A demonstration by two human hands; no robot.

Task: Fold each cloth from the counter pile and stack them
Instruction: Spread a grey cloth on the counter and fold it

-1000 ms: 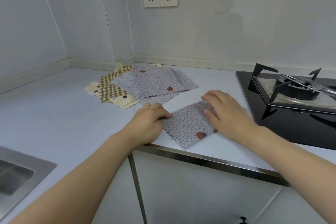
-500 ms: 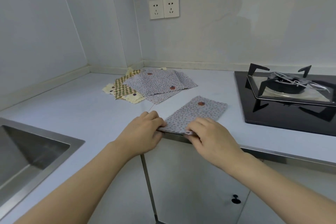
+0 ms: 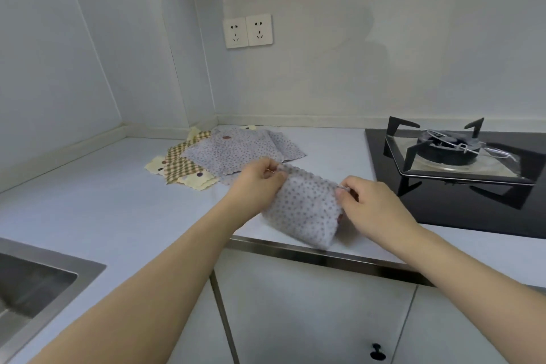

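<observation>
A grey dotted cloth (image 3: 304, 210) lies near the counter's front edge, its near half lifted and curled over toward the back. My left hand (image 3: 257, 180) pinches its left corner and my right hand (image 3: 369, 201) pinches its right corner. Behind them, in the counter's corner, sits the pile of cloths (image 3: 236, 151): grey dotted ones on top, with a brown checked cloth (image 3: 180, 159) and a cream cloth (image 3: 198, 180) sticking out at the left.
A black gas hob (image 3: 461, 174) with a pan support stands right of the cloth. A steel sink (image 3: 35, 284) is at the lower left. The steel-trimmed counter edge (image 3: 325, 257) runs just in front of the cloth, above white cabinet doors. Sockets (image 3: 248, 30) are on the wall.
Both hands have lifted the cloth's near edge from the counter front and carried it up and toward the back, so the cloth now curls over itself. The view has tilted upward.
</observation>
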